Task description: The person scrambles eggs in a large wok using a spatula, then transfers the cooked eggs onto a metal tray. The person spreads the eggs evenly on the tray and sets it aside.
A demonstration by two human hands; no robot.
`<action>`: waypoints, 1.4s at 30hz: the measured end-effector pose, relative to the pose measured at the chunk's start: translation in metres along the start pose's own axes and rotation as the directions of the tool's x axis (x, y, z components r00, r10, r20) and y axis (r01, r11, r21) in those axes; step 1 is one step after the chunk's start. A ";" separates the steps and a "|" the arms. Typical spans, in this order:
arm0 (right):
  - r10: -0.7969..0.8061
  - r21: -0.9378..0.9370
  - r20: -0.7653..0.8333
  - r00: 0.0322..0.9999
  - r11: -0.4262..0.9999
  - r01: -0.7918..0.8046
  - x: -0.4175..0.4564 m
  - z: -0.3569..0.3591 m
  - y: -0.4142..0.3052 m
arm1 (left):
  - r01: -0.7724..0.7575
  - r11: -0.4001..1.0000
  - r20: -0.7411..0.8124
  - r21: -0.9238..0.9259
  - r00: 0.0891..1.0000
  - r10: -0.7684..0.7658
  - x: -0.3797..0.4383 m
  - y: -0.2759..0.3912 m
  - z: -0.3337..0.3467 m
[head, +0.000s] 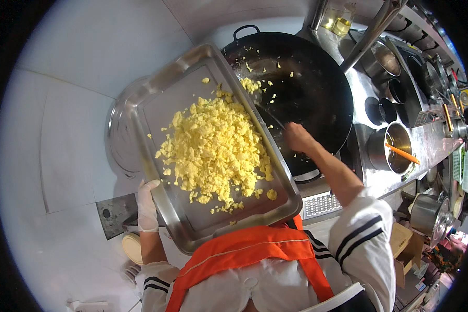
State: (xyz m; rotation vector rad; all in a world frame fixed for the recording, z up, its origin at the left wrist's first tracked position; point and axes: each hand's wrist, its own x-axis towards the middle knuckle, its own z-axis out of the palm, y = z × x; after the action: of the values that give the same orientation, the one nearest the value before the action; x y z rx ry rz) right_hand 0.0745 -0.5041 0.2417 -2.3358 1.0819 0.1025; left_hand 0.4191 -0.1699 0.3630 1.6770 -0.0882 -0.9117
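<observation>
My left hand [147, 204], in a clear glove, grips the left rim of a rectangular stainless steel tray [171, 224]. A large heap of scrambled egg [214, 146] lies in the tray, with loose bits around it. The tray's right edge overlaps a big black wok [312, 93]. Over the wok, my bare right hand [298, 137] is closed around the handle of a metal utensil [273, 116]. The head of that utensil is largely behind the tray rim. Some egg [250, 84] sits near it, and small crumbs are scattered on the wok's wall.
A steel pot [378, 150] with an orange-handled utensil [402, 153] stands on the steel counter [368, 117] at right. Behind are an induction cooker [421, 105] and an oil jug [342, 25]. A metal pipe [364, 43] slants across. A lidded pot [429, 214] and cardboard box [401, 241] are lower right.
</observation>
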 end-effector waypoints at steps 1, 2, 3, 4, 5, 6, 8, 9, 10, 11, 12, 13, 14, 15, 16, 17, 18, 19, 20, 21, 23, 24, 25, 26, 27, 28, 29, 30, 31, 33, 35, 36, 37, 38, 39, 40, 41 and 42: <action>0.116 0.158 -0.125 0.985 0.983 -0.096 0.016 0.011 -0.013 | -0.003 1.000 0.016 0.010 1.000 0.003 0.005 -0.005 -0.008; 0.113 0.181 -0.076 0.991 0.979 -0.098 0.027 0.002 -0.026 | -0.004 1.000 0.034 0.018 0.999 0.003 0.011 -0.012 -0.017; 0.149 0.191 -0.139 0.979 0.974 -0.121 0.034 -0.003 -0.032 | -0.002 1.000 0.059 0.016 0.998 0.001 0.011 -0.013 -0.017; 0.186 0.204 -0.203 0.961 0.968 -0.145 0.039 -0.007 -0.035 | -0.027 0.999 0.061 0.046 0.998 0.024 0.011 -0.013 -0.018; 0.225 0.222 -0.266 0.937 0.961 -0.168 0.042 -0.012 -0.038 | -0.052 0.996 0.065 0.078 0.997 0.047 0.010 -0.012 -0.019; 0.278 0.189 -0.252 0.927 0.954 -0.234 0.043 -0.024 -0.039 | -0.078 0.992 0.073 0.102 0.995 0.071 0.008 -0.009 -0.015; 0.226 0.065 -0.368 0.902 0.974 -0.217 0.029 -0.046 -0.042 | -0.078 0.993 0.033 0.086 0.997 0.075 -0.004 0.001 0.002; 0.176 -0.008 -0.409 0.895 0.980 -0.197 0.013 -0.060 -0.050 | -0.073 0.995 0.019 0.069 0.997 0.072 -0.011 0.005 0.004; 0.105 -0.082 -0.467 0.878 0.984 -0.161 -0.007 -0.072 -0.059 | -0.067 0.996 0.015 0.050 0.998 0.066 -0.015 0.008 0.007; 0.030 -0.156 -0.519 0.854 0.979 -0.129 -0.029 -0.082 -0.067 | -0.058 0.998 0.031 0.027 0.998 0.057 -0.016 0.009 0.009; -0.063 -0.230 -0.516 0.854 0.971 -0.067 -0.049 -0.088 -0.071 | -0.051 0.999 0.027 0.018 0.998 0.051 -0.015 0.008 0.007; -0.153 -0.302 -0.503 0.850 0.953 -0.007 -0.070 -0.091 -0.073 | -0.044 0.999 0.021 0.006 0.999 0.044 -0.014 0.004 0.006; -0.235 -0.370 -0.487 0.841 0.928 0.046 -0.089 -0.096 -0.073 | -0.037 0.999 0.002 0.007 0.999 0.037 -0.006 -0.002 0.000; -0.315 -0.447 -0.471 0.824 0.891 0.085 -0.103 -0.104 -0.074 | -0.040 0.999 0.002 0.014 0.999 0.040 0.000 -0.008 -0.006; -0.300 -0.459 -0.467 0.832 0.886 0.062 -0.110 -0.108 -0.068 | -0.043 0.999 0.002 0.021 0.999 0.043 0.005 -0.014 -0.012; -0.286 -0.471 -0.460 0.840 0.881 0.042 -0.117 -0.114 -0.060 | -0.054 0.998 0.019 0.028 0.998 0.053 0.009 -0.019 -0.018; -0.233 -0.492 -0.420 0.877 0.871 -0.004 -0.122 -0.130 -0.051 | -0.049 0.999 0.012 0.019 0.999 0.048 0.009 -0.019 -0.015; -0.181 -0.510 -0.380 0.907 0.859 -0.042 -0.121 -0.151 -0.041 | -0.045 0.999 -0.002 0.012 0.999 0.045 0.006 -0.018 -0.014; -0.070 -0.535 -0.264 0.962 0.840 -0.086 -0.118 -0.173 -0.025 | -0.027 1.000 -0.038 -0.009 0.999 0.027 -0.001 -0.009 -0.004; 0.046 -0.562 -0.144 0.988 0.818 -0.120 -0.109 -0.194 -0.011 | -0.012 0.999 -0.077 -0.031 0.997 0.010 -0.004 -0.004 0.002; 0.208 -0.726 0.014 0.978 0.675 -0.133 -0.084 -0.221 0.007 | -0.030 1.000 0.019 0.008 0.999 0.030 0.003 -0.005 -0.006; 0.177 -0.721 0.059 0.983 0.689 -0.080 -0.064 -0.224 0.018 | -0.039 0.999 0.063 0.032 0.997 0.037 0.004 -0.005 -0.010; 0.151 -0.716 0.097 0.984 0.697 -0.036 -0.046 -0.224 0.030 | -0.055 0.998 0.074 0.029 0.996 0.052 0.007 -0.005 -0.005; 0.136 -0.671 0.045 0.990 0.738 -0.071 -0.025 -0.215 0.035 | -0.076 0.997 0.071 0.032 0.995 0.074 0.004 -0.001 -0.001; 0.144 -0.622 -0.015 0.989 0.774 -0.122 -0.008 -0.202 0.035 | -0.095 0.995 0.088 0.038 0.992 0.091 0.005 0.003 0.004; 0.084 -0.623 -0.013 0.996 0.779 -0.073 0.015 -0.186 0.039 | -0.067 0.997 0.128 0.029 0.990 0.062 0.018 -0.001 -0.005; 0.021 -0.621 -0.002 1.000 0.784 -0.018 0.034 -0.171 0.036 | -0.087 0.993 0.113 0.085 0.991 0.077 0.013 0.005 -0.001; 0.002 -0.635 -0.002 1.000 0.772 -0.003 0.042 -0.167 0.019 | -0.106 0.985 0.087 0.138 0.992 0.094 0.005 0.010 0.001; -0.017 -0.654 -0.002 1.000 0.757 0.012 0.045 -0.174 -0.001 | -0.121 0.975 0.065 0.186 0.992 0.111 0.000 0.013 0.003; 0.128 -0.727 0.003 0.992 0.681 -0.086 0.038 -0.199 -0.026 | -0.117 0.975 -0.005 0.189 0.993 0.120 -0.005 0.009 0.004; 0.216 -0.767 0.006 0.976 0.628 -0.135 0.013 -0.244 -0.016 | -0.084 0.981 -0.031 0.177 0.995 0.090 -0.003 0.001 0.002; 0.133 -0.771 0.017 0.991 0.633 -0.072 -0.008 -0.266 -0.005 | -0.062 0.984 -0.029 0.166 0.997 0.067 0.005 -0.001 -0.002; 0.050 -0.774 0.028 0.998 0.633 -0.010 -0.029 -0.275 0.002 | -0.040 0.987 -0.027 0.155 0.999 0.044 0.012 -0.002 -0.004; 0.202 -0.818 0.194 0.960 0.573 0.045 -0.040 -0.276 0.002 | -0.046 0.982 0.000 0.184 0.999 0.047 0.019 0.002 0.001; 0.307 -0.833 0.378 0.873 0.524 0.176 -0.029 -0.267 -0.002 | -0.032 0.977 -0.039 0.210 0.998 0.041 0.006 -0.002 -0.009; 0.152 -0.737 0.367 0.918 0.650 0.187 -0.013 -0.236 0.013 | -0.015 0.972 -0.079 0.235 0.996 0.034 -0.005 -0.005 -0.016; 0.129 -0.692 0.341 0.931 0.705 0.156 -0.017 -0.212 0.013 | -0.014 0.979 -0.064 0.206 0.998 0.028 -0.001 -0.006 -0.014; 0.224 -0.656 0.305 0.926 0.754 0.034 -0.015 -0.193 -0.003 | -0.011 0.983 -0.059 0.185 0.998 0.022 0.002 -0.005 -0.009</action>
State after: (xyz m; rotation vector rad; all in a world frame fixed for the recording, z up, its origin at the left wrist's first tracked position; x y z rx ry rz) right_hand 0.0358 -0.5922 0.4099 -2.6815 1.0816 1.0845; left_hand 0.4242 -0.1618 0.3575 1.8717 -0.1488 -0.8599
